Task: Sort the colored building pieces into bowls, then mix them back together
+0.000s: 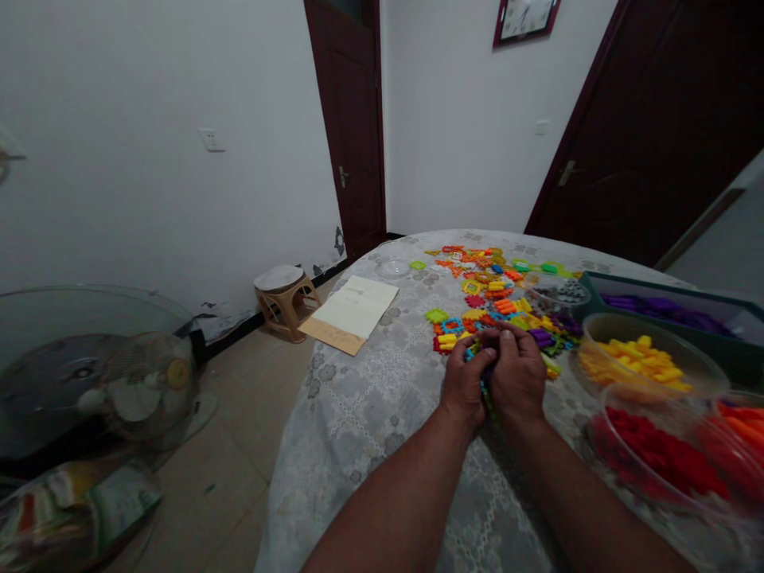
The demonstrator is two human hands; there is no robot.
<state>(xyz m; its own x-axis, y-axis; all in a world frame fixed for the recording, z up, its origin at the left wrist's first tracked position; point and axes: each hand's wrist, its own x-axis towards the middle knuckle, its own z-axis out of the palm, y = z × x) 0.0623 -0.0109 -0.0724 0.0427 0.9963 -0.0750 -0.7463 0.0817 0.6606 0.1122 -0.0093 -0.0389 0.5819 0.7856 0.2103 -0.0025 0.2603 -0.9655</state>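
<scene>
My left hand and my right hand are closed together over the table, fingers curled inward. Between them are small interlocking plastic pieces, of which bits of blue and green show. My fingers hide most of what they hold, so I cannot tell how many pieces there are. Just beyond my hands spreads a heap of colourful plastic building pieces, with red, orange, yellow, green and blue ones mixed. A few purple pieces lie close to my right fingers.
At right stand clear tubs of yellow pieces, red pieces and orange pieces. Behind them is a green box with purple pieces, beside a bowl of grey pieces. Paper lies left on the patterned tablecloth.
</scene>
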